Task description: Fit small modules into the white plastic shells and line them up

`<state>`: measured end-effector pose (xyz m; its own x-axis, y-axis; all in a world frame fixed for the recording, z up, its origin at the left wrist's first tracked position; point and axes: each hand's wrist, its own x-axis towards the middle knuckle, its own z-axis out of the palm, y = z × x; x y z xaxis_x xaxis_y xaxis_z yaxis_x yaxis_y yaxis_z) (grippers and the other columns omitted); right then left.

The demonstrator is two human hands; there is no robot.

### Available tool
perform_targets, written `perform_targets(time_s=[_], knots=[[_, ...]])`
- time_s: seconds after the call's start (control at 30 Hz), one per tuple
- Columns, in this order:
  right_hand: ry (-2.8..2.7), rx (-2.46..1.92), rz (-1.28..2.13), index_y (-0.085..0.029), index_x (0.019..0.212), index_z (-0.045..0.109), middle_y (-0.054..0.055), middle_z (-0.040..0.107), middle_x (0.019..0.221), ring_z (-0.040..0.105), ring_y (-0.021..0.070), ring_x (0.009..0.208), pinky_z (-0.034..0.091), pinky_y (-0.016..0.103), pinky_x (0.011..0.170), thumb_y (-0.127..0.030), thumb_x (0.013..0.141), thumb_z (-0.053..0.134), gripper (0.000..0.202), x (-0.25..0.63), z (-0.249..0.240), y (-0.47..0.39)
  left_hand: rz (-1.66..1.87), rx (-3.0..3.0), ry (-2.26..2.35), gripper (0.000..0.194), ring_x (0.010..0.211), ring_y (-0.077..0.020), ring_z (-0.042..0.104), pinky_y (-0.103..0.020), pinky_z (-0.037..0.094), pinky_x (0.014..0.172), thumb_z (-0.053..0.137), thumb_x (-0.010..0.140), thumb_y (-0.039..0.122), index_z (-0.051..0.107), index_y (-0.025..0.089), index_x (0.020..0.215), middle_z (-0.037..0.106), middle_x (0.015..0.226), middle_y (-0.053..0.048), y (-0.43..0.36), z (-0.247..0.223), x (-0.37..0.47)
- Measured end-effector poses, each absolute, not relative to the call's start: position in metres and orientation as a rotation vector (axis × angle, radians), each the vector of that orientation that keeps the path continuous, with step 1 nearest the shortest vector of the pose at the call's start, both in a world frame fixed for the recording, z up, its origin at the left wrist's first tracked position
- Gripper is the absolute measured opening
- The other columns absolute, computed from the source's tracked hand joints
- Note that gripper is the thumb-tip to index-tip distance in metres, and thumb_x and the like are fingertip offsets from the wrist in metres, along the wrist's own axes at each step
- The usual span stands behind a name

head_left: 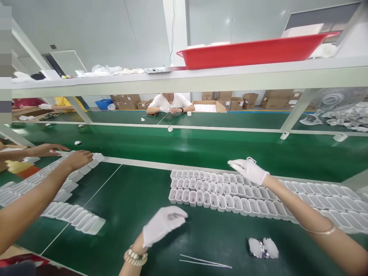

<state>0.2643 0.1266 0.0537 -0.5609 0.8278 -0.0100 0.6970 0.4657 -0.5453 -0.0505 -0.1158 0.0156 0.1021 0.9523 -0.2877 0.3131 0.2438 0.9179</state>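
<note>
On the green table (138, 184), white open cups (255, 207) stand in three rows, perhaps for easy reaching. The left hand (166, 225) curls loosely around nothing visible; the right hand (249, 170), fingers extended together, pinching I cannot tell, is near a small white part (251, 159).

Walls (86, 38): pale grey; white pillar (176, 38) near centre | Fixtures: framed grey pane (319, 16) upper right, framed pale panel (67, 63) rear left | Furniture: long whitish shelf (215, 80) above green worktop (132, 184) | Light: soft reflections on worktop | Rear: cardboard boxes (277, 99); fan (329, 99) at right
</note>
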Motion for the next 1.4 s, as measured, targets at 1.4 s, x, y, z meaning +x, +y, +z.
perform_targets(time_s=[1.4], knots=[[-2.239,-1.368,0.532,-0.024,0.132,0.055,0.004,0.056,0.138,0.049,0.0231,0.130,0.036,0.036,0.111,-0.048,0.093,0.038,0.048,0.346,0.067,0.062,1.503,1.021,1.456,0.052,0.128,-0.0269,0.052,-0.043,0.036,0.114,0.045,0.094,0.052,0.058,0.017,0.129,0.055,0.139,-0.010,-0.114,0.016,-0.086]])
